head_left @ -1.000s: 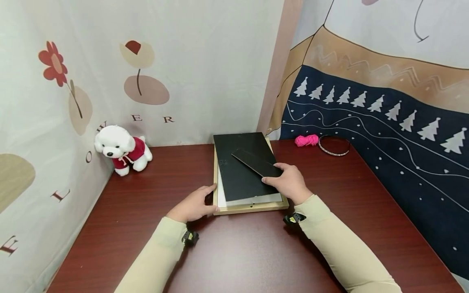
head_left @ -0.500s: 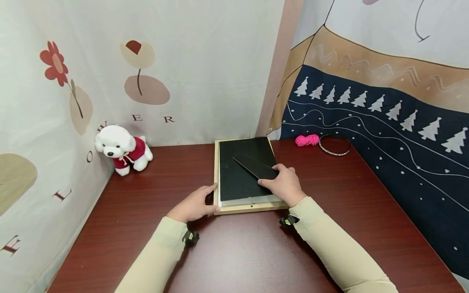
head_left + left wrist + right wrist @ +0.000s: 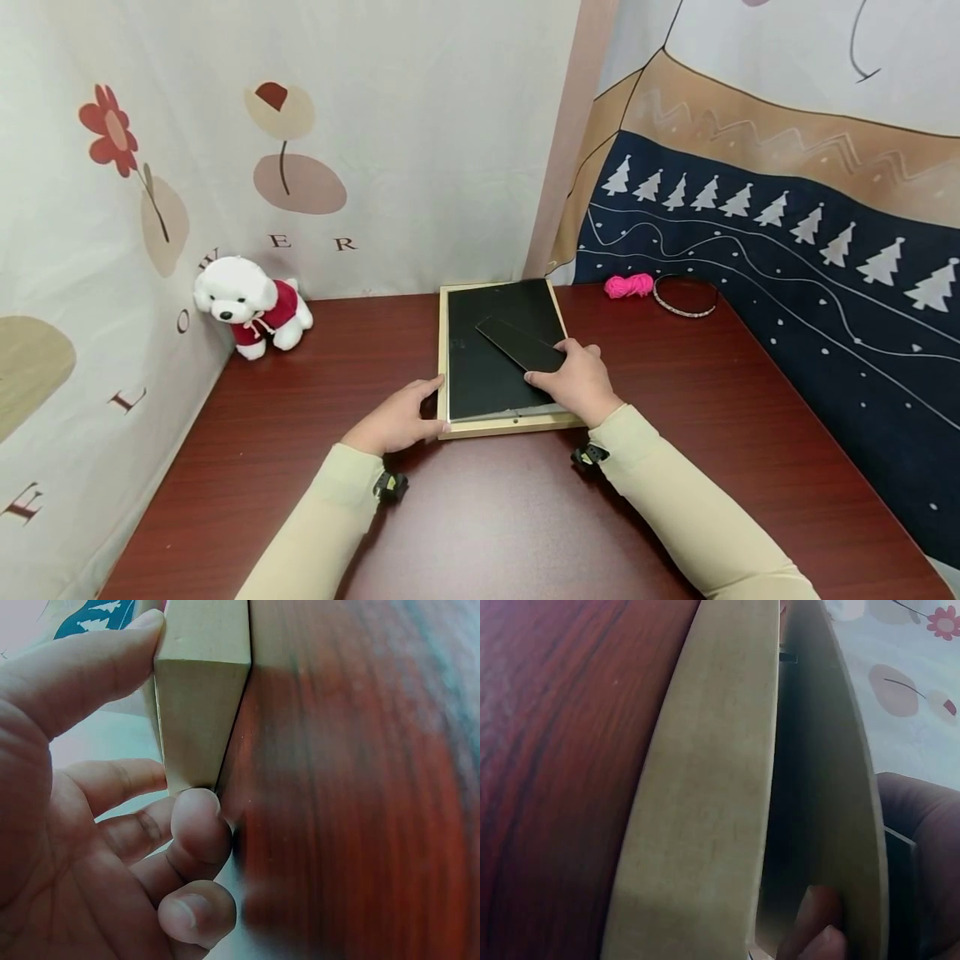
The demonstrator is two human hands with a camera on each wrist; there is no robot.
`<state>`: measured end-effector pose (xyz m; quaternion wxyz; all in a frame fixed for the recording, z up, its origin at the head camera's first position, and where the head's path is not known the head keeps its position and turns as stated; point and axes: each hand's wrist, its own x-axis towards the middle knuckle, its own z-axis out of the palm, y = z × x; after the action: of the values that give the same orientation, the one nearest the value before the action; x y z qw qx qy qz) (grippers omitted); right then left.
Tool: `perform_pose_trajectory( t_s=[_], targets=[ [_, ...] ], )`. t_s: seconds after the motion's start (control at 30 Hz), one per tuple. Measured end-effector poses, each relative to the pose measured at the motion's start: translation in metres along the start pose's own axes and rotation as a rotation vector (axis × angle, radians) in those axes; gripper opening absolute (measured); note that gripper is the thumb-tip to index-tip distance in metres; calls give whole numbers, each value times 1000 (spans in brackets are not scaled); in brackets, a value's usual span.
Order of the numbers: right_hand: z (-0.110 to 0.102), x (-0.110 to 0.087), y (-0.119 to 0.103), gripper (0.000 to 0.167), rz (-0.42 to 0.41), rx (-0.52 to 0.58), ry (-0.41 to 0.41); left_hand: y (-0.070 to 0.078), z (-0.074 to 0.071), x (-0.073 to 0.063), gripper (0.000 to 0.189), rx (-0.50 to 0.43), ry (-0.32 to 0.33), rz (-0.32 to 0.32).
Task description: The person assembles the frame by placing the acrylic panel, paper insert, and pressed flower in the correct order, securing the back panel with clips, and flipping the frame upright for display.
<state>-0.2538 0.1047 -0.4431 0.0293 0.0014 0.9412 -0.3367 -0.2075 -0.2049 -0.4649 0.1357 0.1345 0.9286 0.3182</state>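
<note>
A light wooden picture frame (image 3: 489, 431) lies face down on the table, its black backing board (image 3: 480, 371) over the opening. My left hand (image 3: 396, 419) grips the frame's near left corner; in the left wrist view thumb and fingers lie around the wooden corner (image 3: 196, 712). With my right hand (image 3: 581, 382) I hold the board at its right side, together with the stand leg (image 3: 521, 344) that slants across it. The right wrist view shows the board's edge (image 3: 855, 772) raised off the frame side (image 3: 697, 772), with fingertips (image 3: 816, 919) under it.
A white plush dog (image 3: 251, 306) in a red top sits at the back left. Pink yarn (image 3: 628, 286) and a thin hoop (image 3: 684, 313) lie at the back right. Printed cloths (image 3: 420, 150) hang behind the table (image 3: 480, 517).
The backing board has turned and slid toward me, lining up with the frame; the white strip along the near side has narrowed. My right hand moved slightly left and nearer. The left stayed put.
</note>
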Motion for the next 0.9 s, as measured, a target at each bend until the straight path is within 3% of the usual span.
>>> perform_pose_trajectory(
  t_s=[0.27,0.7,0.9],
  targets=[
    [0,1,2,84,-5,-30,-16,1,-1,0,87,-2,15,2],
    [-3,3,2,86,-73,-224,-51,3,0,-1,87,0,11,-5],
    [-1,4,2,87,-73,-230,-66,3,-1,-1,87,-5,9,-13]
  ],
)
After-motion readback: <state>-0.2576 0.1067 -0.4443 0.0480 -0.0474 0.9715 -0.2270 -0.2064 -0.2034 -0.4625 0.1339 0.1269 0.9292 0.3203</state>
